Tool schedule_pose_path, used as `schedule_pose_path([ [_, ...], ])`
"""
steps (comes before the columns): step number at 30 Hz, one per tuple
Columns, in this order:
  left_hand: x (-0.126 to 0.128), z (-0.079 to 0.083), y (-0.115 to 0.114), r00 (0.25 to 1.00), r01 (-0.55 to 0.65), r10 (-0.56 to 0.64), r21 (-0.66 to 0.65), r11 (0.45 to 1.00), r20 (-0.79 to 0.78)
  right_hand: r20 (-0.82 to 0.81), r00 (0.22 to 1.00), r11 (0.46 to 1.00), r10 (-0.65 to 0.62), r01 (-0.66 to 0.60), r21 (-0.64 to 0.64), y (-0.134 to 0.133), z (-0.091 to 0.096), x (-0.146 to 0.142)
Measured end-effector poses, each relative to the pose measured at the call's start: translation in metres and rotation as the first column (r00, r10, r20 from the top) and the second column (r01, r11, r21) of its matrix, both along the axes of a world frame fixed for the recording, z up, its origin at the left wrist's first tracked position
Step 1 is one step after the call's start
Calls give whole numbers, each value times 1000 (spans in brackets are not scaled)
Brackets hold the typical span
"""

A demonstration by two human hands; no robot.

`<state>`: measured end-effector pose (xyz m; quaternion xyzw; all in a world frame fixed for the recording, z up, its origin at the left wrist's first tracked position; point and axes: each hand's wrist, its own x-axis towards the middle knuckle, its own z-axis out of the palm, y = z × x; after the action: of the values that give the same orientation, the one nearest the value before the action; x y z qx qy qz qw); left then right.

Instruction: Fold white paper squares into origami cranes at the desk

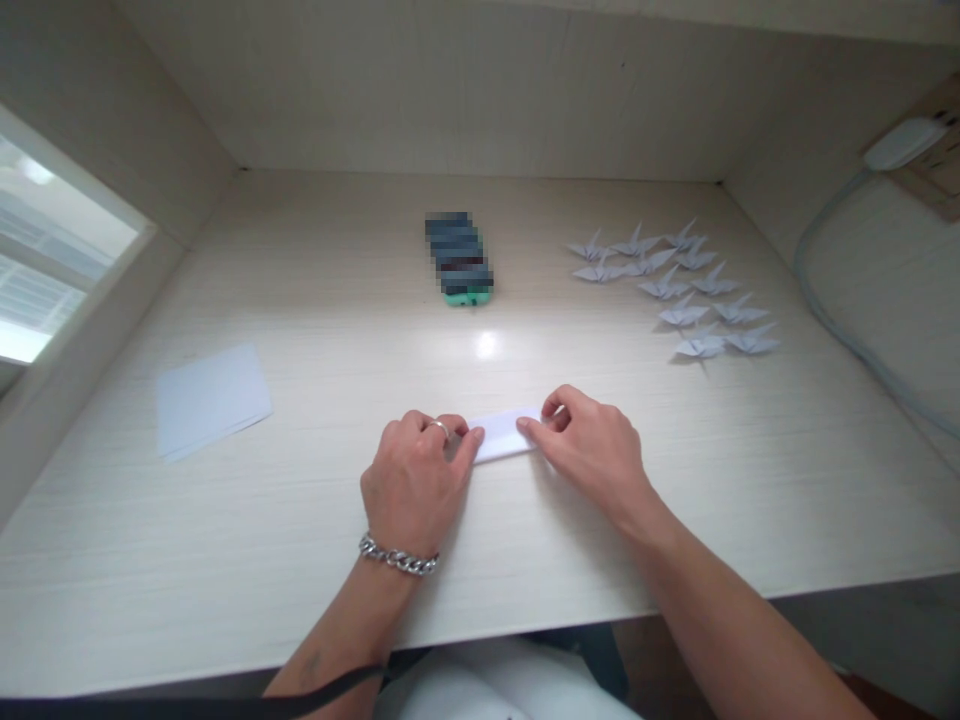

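Note:
A folded strip of white paper lies on the pale wooden desk just in front of me. My left hand, with a ring and a chain bracelet, presses its fingertips on the strip's left end, fingers curled. Over the strip's right end sits my right hand, thumb and fingers pinched on the paper's edge. Both hands rest on the desk surface.
A stack of white paper sheets lies at the left. Several folded paper cranes sit in rows at the back right. A phone in a green case lies at the back centre. A cable runs down the right wall.

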<state>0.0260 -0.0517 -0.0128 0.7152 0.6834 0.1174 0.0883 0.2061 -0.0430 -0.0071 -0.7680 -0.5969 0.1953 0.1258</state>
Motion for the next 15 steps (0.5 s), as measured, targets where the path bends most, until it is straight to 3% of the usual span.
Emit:
schedule_pose_path([
  [3,-1,-2,0,999,35,-35,39,999,-12,41,998,995,42,-46,90,-2,-3,-1],
  [5,-1,-3,0,998,57,-57,45,997,-16,71,988,971,135,-147,191,-4,-6,-3],
  [7,-2,-3,0,997,70,-69,52,996,-19,133,946,900,295,-321,293,-9,-9,-8],
  [8,-2,-3,0,997,73,-72,56,996,-20,171,902,840,397,-432,328,-12,-11,-12],
  [10,-3,-3,0,997,78,-77,60,995,-18,238,803,729,546,-595,338,-20,-14,-18],
  [11,-3,-3,0,997,79,-79,61,995,-15,268,776,700,571,-631,336,-25,-16,-21],
  [12,-3,-3,-1,997,83,-83,59,995,-11,293,759,685,582,-651,328,-31,-17,-24],
  [15,-3,-4,-1,996,93,-93,61,994,-3,321,765,715,558,-639,282,-45,-20,-30],
])
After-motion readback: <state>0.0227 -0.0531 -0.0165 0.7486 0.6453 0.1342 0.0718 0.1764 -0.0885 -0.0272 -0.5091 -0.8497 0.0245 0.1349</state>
